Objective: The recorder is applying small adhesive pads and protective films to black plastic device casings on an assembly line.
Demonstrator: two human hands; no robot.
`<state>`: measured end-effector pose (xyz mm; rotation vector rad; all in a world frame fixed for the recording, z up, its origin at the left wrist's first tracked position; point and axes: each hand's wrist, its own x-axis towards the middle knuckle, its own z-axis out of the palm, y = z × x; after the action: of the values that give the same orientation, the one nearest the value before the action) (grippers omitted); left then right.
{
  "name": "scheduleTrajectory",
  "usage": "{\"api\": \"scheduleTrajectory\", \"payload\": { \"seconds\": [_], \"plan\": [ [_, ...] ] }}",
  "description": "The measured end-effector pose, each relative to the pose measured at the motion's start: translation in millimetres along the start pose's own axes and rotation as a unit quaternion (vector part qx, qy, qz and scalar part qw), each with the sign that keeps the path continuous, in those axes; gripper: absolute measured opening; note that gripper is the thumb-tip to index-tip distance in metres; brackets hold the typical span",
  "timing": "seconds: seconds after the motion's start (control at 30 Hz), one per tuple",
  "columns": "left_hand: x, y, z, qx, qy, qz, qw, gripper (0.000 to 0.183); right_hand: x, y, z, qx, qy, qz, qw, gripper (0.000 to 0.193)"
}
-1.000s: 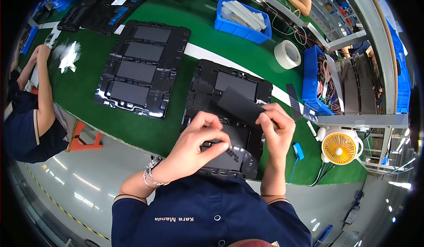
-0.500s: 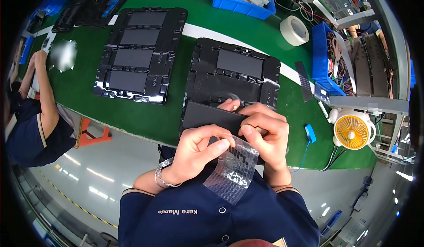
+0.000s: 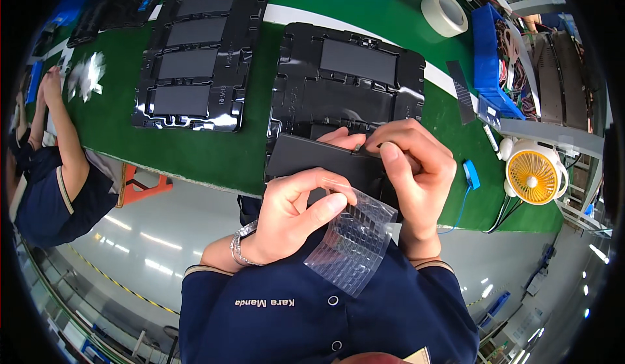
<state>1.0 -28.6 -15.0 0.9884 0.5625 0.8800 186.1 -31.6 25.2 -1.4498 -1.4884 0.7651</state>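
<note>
Left hand (image 3: 296,204) pinching clear gridded film sheet (image 3: 351,247), film hanging down over dark blue shirt; right hand (image 3: 413,162) gripping flat black panel (image 3: 319,159) at its right end, holding it above green table (image 3: 215,149) edge, just in front of black moulded tray (image 3: 351,78), yellow fan (image 3: 530,175) sitting off right

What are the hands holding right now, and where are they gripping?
The left hand pinches a clear film at its top edge; the right hand grips the flat black panel by its right end.
</note>
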Motion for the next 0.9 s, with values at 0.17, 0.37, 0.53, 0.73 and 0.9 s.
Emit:
{"api": "scheduleTrajectory", "payload": {
  "seconds": [0.17, 0.37, 0.53, 0.73, 0.9],
  "plan": [
    [0.1, 3.0, 0.1, 0.029, -0.009, -0.014, 0.999, 0.015, -0.7, 2.1, 1.5, 0.029, -0.053, 0.032, 0.998, 0.007],
    [0.9, -0.3, -1.6, 0.078, -0.021, 0.02, 0.997, 0.015, -2.1, 3.3, 2.4, 0.039, -0.063, 0.067, 0.995, 0.01],
    [-1.7, 5.4, -1.1, 0.081, -0.017, -0.027, 0.996, 0.014, -1.8, 2.5, 3.6, 0.048, -0.062, 0.076, 0.994, 0.01],
    [0.6, 1.8, -3.5, 0.108, -0.033, 0.011, 0.994, 0.014, -1.8, 0.9, 4.4, 0.049, -0.053, 0.074, 0.995, 0.009],
    [-0.7, 2.9, -2.9, 0.1, -0.027, -0.001, 0.995, 0.015, -1.5, -0.6, 4.0, 0.033, -0.056, 0.072, 0.995, 0.009]
  ]
}}
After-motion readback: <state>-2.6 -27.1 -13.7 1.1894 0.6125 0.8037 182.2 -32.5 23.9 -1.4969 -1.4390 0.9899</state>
